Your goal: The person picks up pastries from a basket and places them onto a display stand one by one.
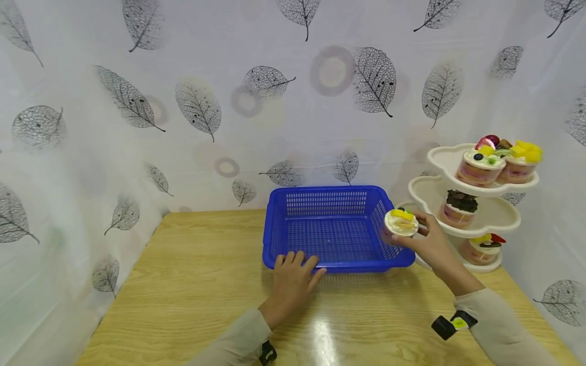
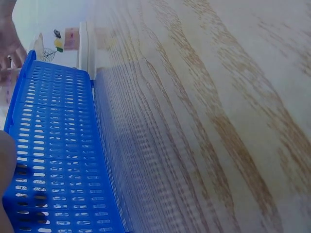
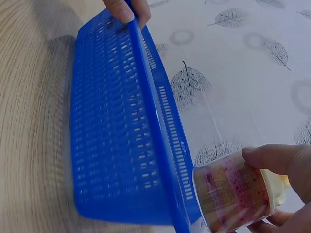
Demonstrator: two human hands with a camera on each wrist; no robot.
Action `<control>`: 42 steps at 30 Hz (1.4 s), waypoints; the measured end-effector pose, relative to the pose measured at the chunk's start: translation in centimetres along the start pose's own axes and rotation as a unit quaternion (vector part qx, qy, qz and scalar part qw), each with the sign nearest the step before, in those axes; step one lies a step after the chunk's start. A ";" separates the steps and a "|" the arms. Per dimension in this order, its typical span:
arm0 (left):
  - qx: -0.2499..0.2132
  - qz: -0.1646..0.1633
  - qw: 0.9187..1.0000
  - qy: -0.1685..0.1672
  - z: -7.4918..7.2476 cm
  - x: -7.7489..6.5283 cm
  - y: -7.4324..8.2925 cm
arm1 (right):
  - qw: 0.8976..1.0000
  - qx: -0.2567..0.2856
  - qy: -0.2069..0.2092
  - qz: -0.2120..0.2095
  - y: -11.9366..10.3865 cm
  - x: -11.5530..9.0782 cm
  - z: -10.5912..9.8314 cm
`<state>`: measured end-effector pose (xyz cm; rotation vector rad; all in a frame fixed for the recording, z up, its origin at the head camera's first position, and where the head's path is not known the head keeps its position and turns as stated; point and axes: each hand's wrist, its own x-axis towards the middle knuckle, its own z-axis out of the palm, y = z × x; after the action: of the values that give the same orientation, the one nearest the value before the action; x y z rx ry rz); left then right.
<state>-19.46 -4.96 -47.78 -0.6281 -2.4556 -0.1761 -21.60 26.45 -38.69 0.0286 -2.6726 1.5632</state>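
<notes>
My right hand [image 1: 432,246] pinches a clear cup of layered cake [image 1: 400,224] topped with white cream and yellow fruit. The cup is over the right end of a blue plastic basket [image 1: 366,265]. In the right wrist view, thumb and fingers hold the cake cup [image 3: 231,191] near its creamy top, tilted sideways in that view, beside the basket rim. My left hand [image 1: 293,282] grips the basket's near rim, fingers over it and thumb outside. The left wrist view shows the basket's perforated side [image 2: 63,145] close up. No cup shows inside the basket.
At the right stands a three-tier cream stand [image 1: 423,195]. Two fruit-topped cake cups [image 1: 478,173] sit on its top tier, a dark-topped cup [image 1: 458,216] on the middle, another cup [image 1: 478,254] on the bottom. A leaf-patterned sheet [image 1: 311,117] hangs behind the wooden table [image 1: 206,264].
</notes>
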 end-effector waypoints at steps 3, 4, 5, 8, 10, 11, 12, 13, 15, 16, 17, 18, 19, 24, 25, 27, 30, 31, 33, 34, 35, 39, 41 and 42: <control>-0.001 0.002 1.000 0.003 0.1 -0.1 0.0 | 1.000 -0.002 -0.008 0.021 0.6 -0.6 -0.9; -0.001 0.003 1.000 0.003 0.1 -0.1 0.0 | 1.000 -0.003 -0.010 0.026 0.8 -0.8 -1.2; -0.001 0.003 1.000 0.004 0.1 -0.1 0.0 | 0.999 -0.005 -0.010 0.031 1.0 -1.0 -1.5; -0.001 0.004 1.000 0.007 0.0 -0.1 0.0 | 0.999 -0.005 -0.003 0.041 1.6 -1.6 -2.3; -0.001 0.005 1.000 0.008 -0.1 0.0 0.0 | 0.999 -0.003 0.002 0.051 1.8 -2.0 -2.7; 0.000 0.006 1.000 0.008 -0.1 0.0 0.0 | 0.999 -0.002 0.003 0.054 2.0 -2.2 -2.9; 0.000 0.006 1.000 0.008 -0.1 0.0 0.1 | 0.998 -0.003 0.005 0.056 2.1 -2.3 -3.1; 0.000 0.006 1.000 0.007 -0.2 0.0 0.1 | 0.998 -0.001 0.004 0.060 2.3 -2.5 -3.2; 0.000 0.005 1.000 0.006 -0.2 0.1 0.1 | 0.998 0.001 0.005 0.065 2.6 -2.9 -3.5; 0.001 0.005 1.000 0.006 -0.2 0.1 0.1 | 0.998 0.004 0.004 0.068 2.8 -3.0 -3.6; 0.001 0.005 1.000 0.007 -0.2 0.1 0.1 | 0.998 0.007 0.002 0.068 3.0 -3.2 -3.8; 0.003 0.005 1.000 0.007 -0.2 0.2 0.1 | 0.998 0.008 0.003 0.069 3.2 -3.4 -3.9; 0.003 0.005 1.000 0.008 -0.2 0.2 0.1 | 0.998 0.011 0.004 0.069 3.4 -3.5 -4.0; 0.005 0.005 1.000 0.004 -0.3 0.2 0.0 | 0.998 0.026 0.014 0.054 4.3 -4.2 -4.3; 0.004 0.004 1.000 0.003 -0.3 0.2 0.0 | 0.998 0.032 0.014 0.051 4.6 -4.2 -4.4; 0.003 0.003 1.000 -0.001 -0.3 0.1 0.0 | 0.998 0.046 0.010 0.051 5.0 -4.4 -4.6; 0.006 0.002 1.000 0.001 -0.2 0.1 0.0 | 0.996 0.057 -0.007 0.065 5.5 -4.4 -4.7; 0.007 0.002 1.000 0.003 -0.1 0.1 0.0 | 0.996 0.053 -0.011 0.072 5.7 -4.4 -4.7; 0.008 0.002 1.000 0.005 -0.1 0.1 -0.1 | 0.995 0.049 -0.018 0.086 6.1 -4.3 -4.6; 0.008 0.003 1.000 0.007 -0.1 0.1 -0.1 | 0.994 0.049 -0.021 0.093 6.2 -4.3 -4.6; 0.007 0.004 1.000 0.007 0.0 0.1 -0.1 | 0.994 0.048 -0.023 0.097 6.4 -4.2 -4.5; 0.002 0.007 1.000 0.007 0.0 0.0 0.0 | 0.994 0.035 -0.015 0.107 7.2 -3.8 -4.2; 0.001 0.009 1.000 0.009 0.0 0.0 -0.1 | 0.993 0.026 -0.008 0.111 7.6 -3.5 -4.0; 0.002 0.009 1.000 0.010 0.0 0.0 -0.1 | 0.993 0.019 -0.004 0.116 7.8 -3.3 -3.9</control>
<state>-19.51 -5.01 -47.78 -0.6434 -2.4294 -0.1701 -18.48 33.66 -43.69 -0.2833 -2.7353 1.6777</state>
